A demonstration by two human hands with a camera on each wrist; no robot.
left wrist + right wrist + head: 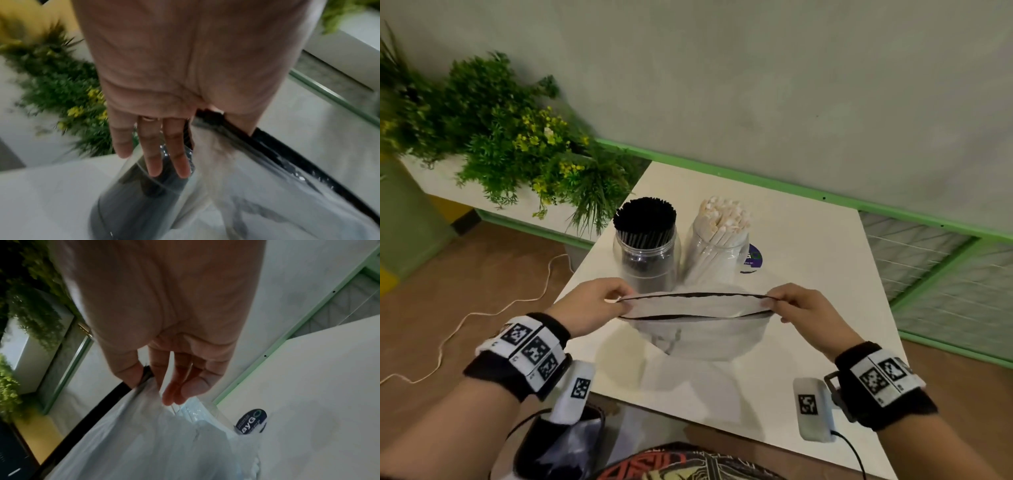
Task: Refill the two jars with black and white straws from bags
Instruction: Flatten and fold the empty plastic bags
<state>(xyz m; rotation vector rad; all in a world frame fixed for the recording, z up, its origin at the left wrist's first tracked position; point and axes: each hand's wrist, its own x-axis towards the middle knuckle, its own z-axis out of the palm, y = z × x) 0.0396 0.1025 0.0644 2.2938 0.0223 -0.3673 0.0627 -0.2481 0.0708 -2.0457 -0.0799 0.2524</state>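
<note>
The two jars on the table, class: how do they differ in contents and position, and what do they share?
The left jar holds thin black straws; the right jar holds thicker white straws.
The left jar stands nearer the plants; the right jar stands beside a dark round sticker.
The black straws stand straight; the white straws lean.
Both are clear, upright, lidless and packed full, side by side on the white table.
</note>
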